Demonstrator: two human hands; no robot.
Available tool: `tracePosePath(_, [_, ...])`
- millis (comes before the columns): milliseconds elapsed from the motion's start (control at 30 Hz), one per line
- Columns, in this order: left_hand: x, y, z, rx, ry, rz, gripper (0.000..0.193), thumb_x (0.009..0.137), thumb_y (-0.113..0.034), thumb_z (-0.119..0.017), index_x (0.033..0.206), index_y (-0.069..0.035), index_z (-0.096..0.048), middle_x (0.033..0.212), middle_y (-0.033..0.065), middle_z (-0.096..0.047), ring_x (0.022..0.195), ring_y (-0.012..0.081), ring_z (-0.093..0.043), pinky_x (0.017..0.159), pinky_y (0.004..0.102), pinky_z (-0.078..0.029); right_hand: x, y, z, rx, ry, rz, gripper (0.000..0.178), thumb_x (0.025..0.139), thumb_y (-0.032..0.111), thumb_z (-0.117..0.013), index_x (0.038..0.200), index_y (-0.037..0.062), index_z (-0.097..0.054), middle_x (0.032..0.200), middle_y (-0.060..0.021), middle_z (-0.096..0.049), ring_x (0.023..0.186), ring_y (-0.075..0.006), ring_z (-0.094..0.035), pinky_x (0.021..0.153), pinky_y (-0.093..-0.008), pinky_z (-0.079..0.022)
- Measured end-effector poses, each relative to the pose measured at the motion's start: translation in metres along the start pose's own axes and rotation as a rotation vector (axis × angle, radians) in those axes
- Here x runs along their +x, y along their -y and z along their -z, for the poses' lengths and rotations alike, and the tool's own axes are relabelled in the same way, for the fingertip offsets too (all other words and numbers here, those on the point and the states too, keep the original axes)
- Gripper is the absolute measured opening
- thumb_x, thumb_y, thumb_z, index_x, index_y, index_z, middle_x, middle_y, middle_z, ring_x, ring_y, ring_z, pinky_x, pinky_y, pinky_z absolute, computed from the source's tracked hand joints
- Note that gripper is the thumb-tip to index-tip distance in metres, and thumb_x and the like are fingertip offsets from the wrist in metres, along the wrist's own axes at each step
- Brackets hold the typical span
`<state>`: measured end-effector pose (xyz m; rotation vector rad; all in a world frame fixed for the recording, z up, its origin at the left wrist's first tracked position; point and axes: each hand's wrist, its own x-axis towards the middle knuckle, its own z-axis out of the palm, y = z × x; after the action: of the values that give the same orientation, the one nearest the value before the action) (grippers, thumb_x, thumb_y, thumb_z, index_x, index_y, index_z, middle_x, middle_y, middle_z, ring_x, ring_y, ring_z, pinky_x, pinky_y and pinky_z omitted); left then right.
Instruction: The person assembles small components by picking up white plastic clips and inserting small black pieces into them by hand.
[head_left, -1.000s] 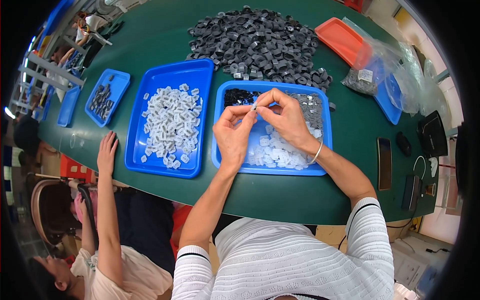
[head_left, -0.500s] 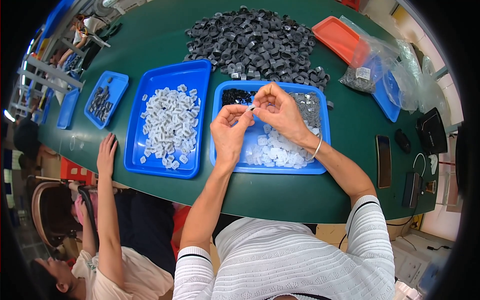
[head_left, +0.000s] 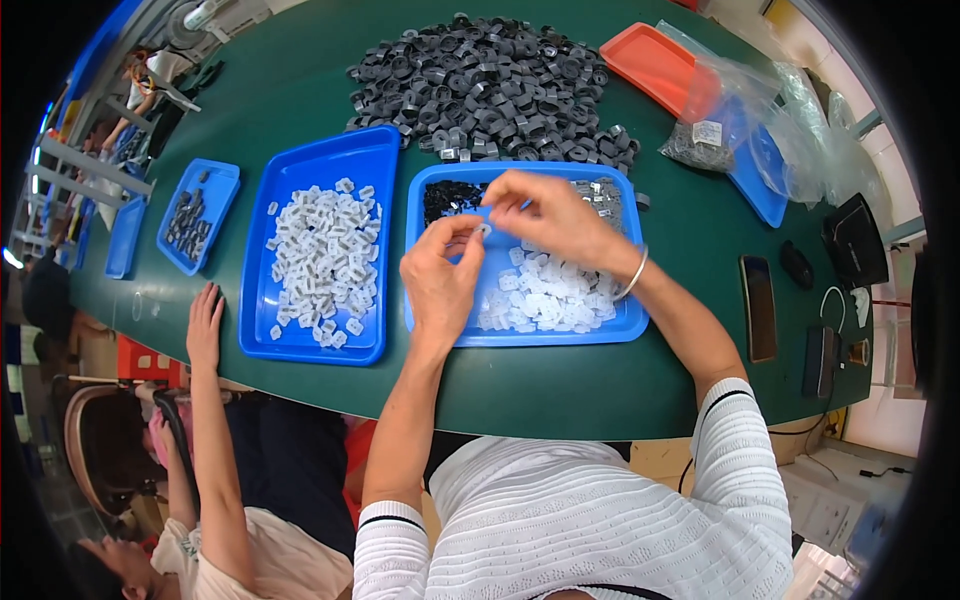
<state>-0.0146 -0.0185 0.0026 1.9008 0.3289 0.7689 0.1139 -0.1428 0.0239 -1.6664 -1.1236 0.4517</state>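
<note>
Hands meet over blue tray (head_left: 520, 335): left hand (head_left: 440, 275) pinches small white part (head_left: 484, 229); right hand (head_left: 545, 215) fingers curled beside it.

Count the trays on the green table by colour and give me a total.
Blue plastic trays: 5, namely the one under the hands, the one with white parts, a small one, a far-left one, and one under clear bags
Orange plastic tray: 1
Total: 6

The big green table (head_left: 300, 90) filled most of the room, with a brown chair (head_left: 95, 450) tucked below its left edge and pale floor (head_left: 830, 500) off its lower right corner.
</note>
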Motion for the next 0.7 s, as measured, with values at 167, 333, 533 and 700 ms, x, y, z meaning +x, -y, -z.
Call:
tracePosePath(167, [0.005, 0.007, 0.005, -0.081, 0.008, 0.213, 0.011, 0.080, -0.006, -0.066, 0.090, 0.000, -0.067, 0.077, 0.0057, -0.066, 0.068, 0.0102, -0.062, 0.064, 0.0238, -0.052, 0.007, -0.014, 0.048, -0.226, -0.186, -0.087, 0.011, 0.084, 0.008, -0.060, 0.088, 0.0001, -0.067, 0.078, -0.0038, -0.064, 0.078, -0.0133, -0.062, 0.069, -0.0282, -0.047])
tracePosePath(333, [0.005, 0.015, 0.006, -0.171, 0.053, 0.243, 0.013, 0.082, -0.007, -0.066, 0.092, 0.001, -0.065, 0.078, 0.0058, -0.066, 0.071, 0.0097, -0.062, 0.064, 0.0242, -0.051, 0.007, -0.033, 0.030, -0.761, -0.103, 0.119, 0.010, 0.080, 0.009, -0.063, 0.085, 0.0012, -0.067, 0.081, -0.0125, -0.063, 0.078, -0.0301, -0.060, 0.071, -0.0392, -0.048])
tracePosePath(533, [0.006, 0.013, 0.004, -0.355, 0.102, 0.282, 0.012, 0.089, -0.004, -0.060, 0.098, 0.003, -0.059, 0.089, 0.0088, -0.066, 0.077, 0.0127, -0.064, 0.071, 0.0233, -0.052, 0.013, -0.044, 0.015, -0.968, -0.050, 0.071, 0.008, 0.076, 0.006, -0.058, 0.077, 0.0019, -0.065, 0.088, -0.0140, -0.060, 0.089, -0.0318, -0.058, 0.074, -0.0408, -0.051])
tracePosePath(700, [0.005, 0.009, 0.005, -0.408, 0.105, 0.301, 0.010, 0.090, -0.003, -0.059, 0.098, 0.003, -0.059, 0.087, 0.0086, -0.067, 0.076, 0.0119, -0.066, 0.066, 0.0217, -0.053, 0.015, -0.039, 0.013, -0.975, -0.041, 0.110, 0.010, 0.072, 0.000, -0.057, 0.081, -0.0007, -0.062, 0.089, -0.0145, -0.059, 0.089, -0.0311, -0.057, 0.073, -0.0395, -0.051])
